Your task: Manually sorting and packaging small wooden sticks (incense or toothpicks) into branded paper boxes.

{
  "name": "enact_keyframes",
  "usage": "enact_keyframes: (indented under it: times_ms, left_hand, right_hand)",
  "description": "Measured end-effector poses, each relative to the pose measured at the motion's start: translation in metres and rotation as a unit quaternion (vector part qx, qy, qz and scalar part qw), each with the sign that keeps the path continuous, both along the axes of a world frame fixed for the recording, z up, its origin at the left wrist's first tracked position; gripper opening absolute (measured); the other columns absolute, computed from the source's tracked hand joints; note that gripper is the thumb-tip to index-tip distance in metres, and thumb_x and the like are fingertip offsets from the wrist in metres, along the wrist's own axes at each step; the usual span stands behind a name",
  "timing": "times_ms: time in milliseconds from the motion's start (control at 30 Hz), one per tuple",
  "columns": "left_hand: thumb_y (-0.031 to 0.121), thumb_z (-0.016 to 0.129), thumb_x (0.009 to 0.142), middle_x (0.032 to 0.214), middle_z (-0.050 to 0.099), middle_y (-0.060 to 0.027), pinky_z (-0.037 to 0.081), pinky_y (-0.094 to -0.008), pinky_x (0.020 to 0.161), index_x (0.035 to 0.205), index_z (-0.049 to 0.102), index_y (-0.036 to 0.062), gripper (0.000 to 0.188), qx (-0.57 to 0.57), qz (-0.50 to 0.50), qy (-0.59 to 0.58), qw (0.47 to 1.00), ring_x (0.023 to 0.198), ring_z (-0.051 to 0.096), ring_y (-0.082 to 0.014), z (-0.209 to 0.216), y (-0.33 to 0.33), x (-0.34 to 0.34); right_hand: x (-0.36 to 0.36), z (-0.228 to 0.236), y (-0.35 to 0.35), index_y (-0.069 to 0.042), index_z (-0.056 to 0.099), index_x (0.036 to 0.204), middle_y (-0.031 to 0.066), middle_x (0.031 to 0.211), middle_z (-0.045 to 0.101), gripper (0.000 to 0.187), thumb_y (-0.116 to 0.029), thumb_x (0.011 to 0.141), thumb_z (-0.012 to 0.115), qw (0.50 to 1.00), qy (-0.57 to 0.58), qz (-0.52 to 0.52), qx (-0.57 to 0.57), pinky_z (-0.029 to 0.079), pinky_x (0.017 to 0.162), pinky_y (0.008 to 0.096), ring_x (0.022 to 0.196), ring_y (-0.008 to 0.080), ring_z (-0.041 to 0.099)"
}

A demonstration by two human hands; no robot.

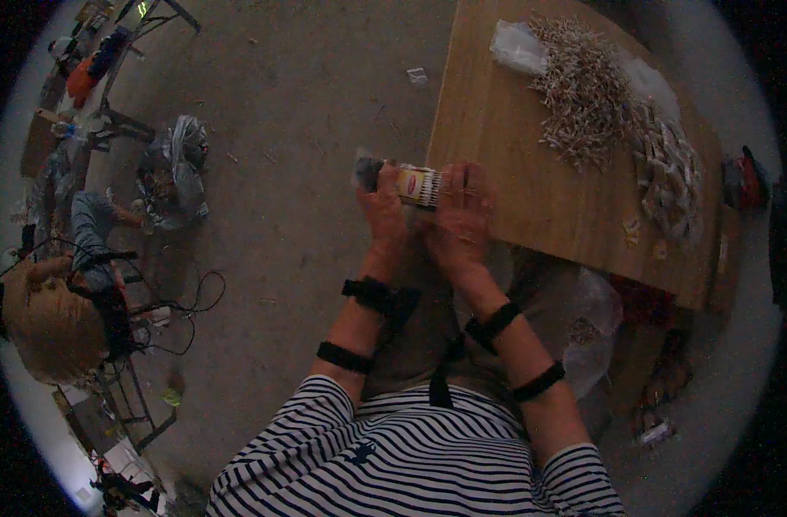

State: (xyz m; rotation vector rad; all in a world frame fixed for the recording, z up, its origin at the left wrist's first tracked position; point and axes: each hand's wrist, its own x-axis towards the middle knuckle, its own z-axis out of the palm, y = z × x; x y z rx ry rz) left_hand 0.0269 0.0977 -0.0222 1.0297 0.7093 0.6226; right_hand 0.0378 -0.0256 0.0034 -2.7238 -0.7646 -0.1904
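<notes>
Between my two hands, beside the left edge of the wooden table, is a small pack of what look like cotton swabs (421, 186), with a yellow and red label and a row of white tips. My left hand (383, 211) grips its left end. A dark piece in clear plastic (368, 172) sticks out past my left fingers; its kind is unclear. My right hand (462, 215) closes on the pack's right end, its fingers slightly blurred. Farther right, a big heap of loose swabs (583, 90) lies on the wooden table (488, 129).
Clear plastic bags (519, 47) lie by the heap, and filled packs (671, 177) line the table's right side. Below the table hangs a translucent bag (593, 319). At left, another person (53, 319) sits near a grey plastic bag (176, 177) and black cables (191, 310).
</notes>
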Motion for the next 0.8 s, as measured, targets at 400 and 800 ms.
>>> enact_keyframes:
  times_ms: [400,800]
  left_hand:
    - [0.029,0.060,0.097,0.131,0.055,-0.0175,0.044,-0.0460,0.100,0.139,0.047,0.0037,0.051,0.276,-0.117,-0.008,0.954,0.114,0.055,-0.0309,-0.048,0.013,-0.021]
    - [0.022,0.067,0.094,0.084,0.060,0.0007,0.055,-0.0303,0.065,0.097,0.058,0.0084,0.017,-0.086,-0.081,-0.004,0.993,0.075,0.062,-0.0110,0.015,0.035,-0.014]
  right_hand:
    - [0.002,-0.004,0.013,0.003,0.034,0.148,0.0173,0.160,0.026,0.090,-0.032,0.073,0.069,0.996,-0.073,-0.002,-0.051,0.018,0.118,0.0564,0.150,0.0304,0.020]
    - [0.002,0.015,-0.001,0.002,0.024,0.153,0.0187,0.163,0.017,0.091,-0.035,0.082,0.068,0.996,0.070,0.050,-0.030,0.013,0.119,0.0595,0.152,0.0366,0.012]
